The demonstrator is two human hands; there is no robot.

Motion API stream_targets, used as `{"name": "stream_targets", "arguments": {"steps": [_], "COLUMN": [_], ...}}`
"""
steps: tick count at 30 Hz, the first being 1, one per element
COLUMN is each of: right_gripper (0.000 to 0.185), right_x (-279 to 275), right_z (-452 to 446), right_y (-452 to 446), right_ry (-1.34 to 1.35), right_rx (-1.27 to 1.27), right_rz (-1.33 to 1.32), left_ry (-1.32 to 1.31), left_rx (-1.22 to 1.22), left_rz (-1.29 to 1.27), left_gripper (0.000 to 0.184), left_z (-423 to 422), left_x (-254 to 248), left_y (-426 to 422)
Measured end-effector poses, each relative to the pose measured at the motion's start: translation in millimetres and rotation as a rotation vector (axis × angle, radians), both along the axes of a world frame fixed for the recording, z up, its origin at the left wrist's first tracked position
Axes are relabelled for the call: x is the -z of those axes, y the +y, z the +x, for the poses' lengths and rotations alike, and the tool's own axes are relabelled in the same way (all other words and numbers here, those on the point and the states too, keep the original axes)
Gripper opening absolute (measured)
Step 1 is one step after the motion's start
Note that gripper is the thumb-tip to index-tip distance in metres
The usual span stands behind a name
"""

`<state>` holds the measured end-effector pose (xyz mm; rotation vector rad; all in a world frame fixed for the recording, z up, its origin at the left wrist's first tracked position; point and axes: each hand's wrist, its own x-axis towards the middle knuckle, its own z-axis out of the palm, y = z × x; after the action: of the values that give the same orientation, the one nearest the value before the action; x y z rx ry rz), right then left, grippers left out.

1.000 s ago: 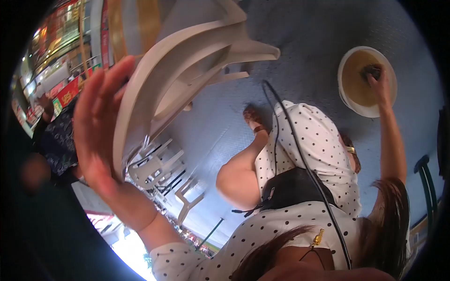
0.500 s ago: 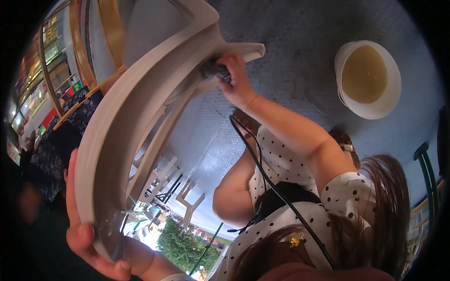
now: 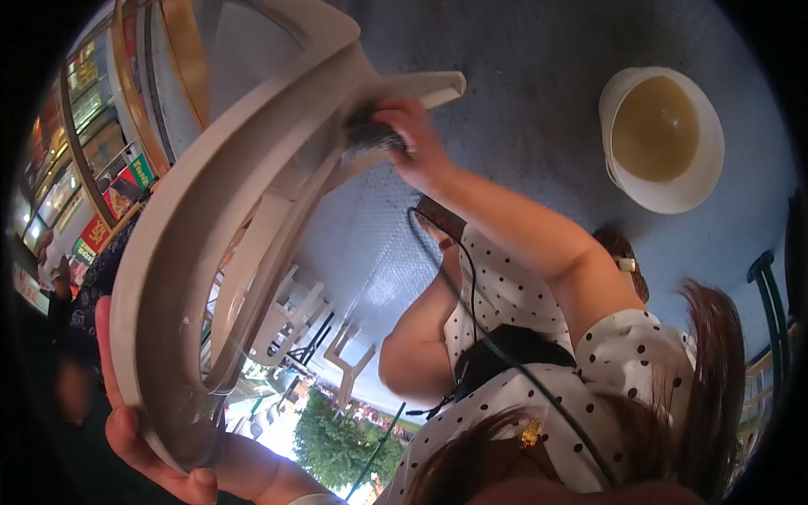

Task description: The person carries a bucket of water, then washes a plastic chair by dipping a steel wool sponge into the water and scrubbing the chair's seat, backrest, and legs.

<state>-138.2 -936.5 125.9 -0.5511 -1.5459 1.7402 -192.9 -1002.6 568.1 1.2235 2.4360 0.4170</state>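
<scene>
A beige plastic chair [image 3: 172,227] is tipped up and fills the left side of the view. My left hand [image 3: 151,454] grips its lower end, with the thumb and fingers wrapped around the edge. Higher up, my right hand [image 3: 421,147] is closed on a dark scouring pad [image 3: 370,135], pressed against the chair's inner side near one projecting part. Motion blurs this hand and the pad. Wet spots glisten on the plastic near my left hand.
A white bucket [image 3: 714,164] of cloudy yellowish water stands on the floor at the right. Other plastic chairs [image 3: 345,362] lie further off. Wooden rails and lit shelves rise at the left, near a person in dark patterned clothing [image 3: 97,282]. A black cable crosses my lap.
The chair has tilted and shifted a little to the left, along with my left hand. My right hand has moved slightly left with the scouring pad.
</scene>
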Motion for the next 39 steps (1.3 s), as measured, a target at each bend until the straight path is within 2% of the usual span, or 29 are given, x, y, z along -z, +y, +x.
{"name": "stream_targets", "arguments": {"steps": [3,4,5,6,8,10,12,15,16,19,20,23,26,29,30,33,35,37,39], "right_gripper": [0.039,0.04,0.044,0.043,0.039,0.035,0.028,0.028,0.031,0.035,0.034,0.034,0.032,0.03,0.026,0.027,0.023,0.02,0.018], "right_x": [-2.4,-19.2,-42.5,-41.4,-19.0,33.2,91.7,120.6,95.6,39.5,57.1,148.6,138.0,99.5,119.2,177.6,134.1,47.2,31.0], "right_z": [2.5,-2.0,-1.8,-2.6,-3.3,-0.6,9.4,9.5,1.0,-5.0,-6.7,-2.8,-8.4,-5.2,-7.0,-4.8,-14.4,-21.7,-36.8], "right_y": [-17.5,-24.1,-25.2,-23.0,-14.1,-6.7,-4.4,5.6,5.4,6.2,-1.9,-0.1,14.3,5.8,1.8,14.6,33.7,38.3,30.5], "right_ry": [-0.038,0.113,0.245,0.206,0.058,-0.146,-0.519,-0.576,-0.429,-0.209,-0.202,-0.574,-0.634,-0.275,-0.363,-0.67,-0.433,-0.178,-0.106], "right_rx": [0.091,0.034,-0.022,0.01,0.066,0.112,0.154,0.069,0.145,0.126,0.219,0.207,0.15,0.193,0.247,0.165,0.145,0.211,0.236], "right_rz": [0.079,0.117,0.031,-0.016,-0.046,0.004,-0.253,-0.144,-0.053,0.014,-0.008,-0.127,-0.146,-0.047,-0.044,-0.178,-0.174,-0.176,-0.142], "left_ry": [0.03,0.041,0.078,0.115,0.195,0.168,0.146,0.07,0.046,0.03,0.024,-0.009,-0.045,-0.01,0.004,0.162,0.296,0.406,0.083], "left_rx": [-0.056,-0.067,-0.066,-0.065,0.011,0.03,0.054,0.063,0.053,0.002,0.01,0.078,0.148,0.112,0.109,0.114,0.134,0.17,0.328], "left_rz": [0.033,0.026,0.002,-0.023,-0.03,-0.06,-0.086,0.109,0.171,0.29,0.298,0.288,0.187,0.162,0.155,0.044,-0.04,-0.125,-0.222], "left_gripper": [0.096,0.096,0.095,0.095,0.094,0.088,0.083,0.071,0.068,0.058,0.057,0.055,0.052,0.047,0.046,0.038,0.037,0.041,0.053], "left_z": [8.8,10.2,12.5,14.6,9.0,-5.7,-16.2,-4.1,3.3,15.8,13.8,7.4,3.6,5.3,5.3,6.2,6.2,6.8,-25.1], "left_x": [7.9,5.0,5.2,5.6,4.5,-4.9,-12.3,16.8,29.7,58.8,56.8,50.6,47.2,52.0,52.7,46.4,46.8,49.5,20.9], "left_y": [0.7,-1.3,0.9,3.0,-1.6,-4.4,-4.4,14.4,19.8,38.5,34.8,27.7,38.0,41.0,42.8,43.0,42.4,45.1,48.8]}}
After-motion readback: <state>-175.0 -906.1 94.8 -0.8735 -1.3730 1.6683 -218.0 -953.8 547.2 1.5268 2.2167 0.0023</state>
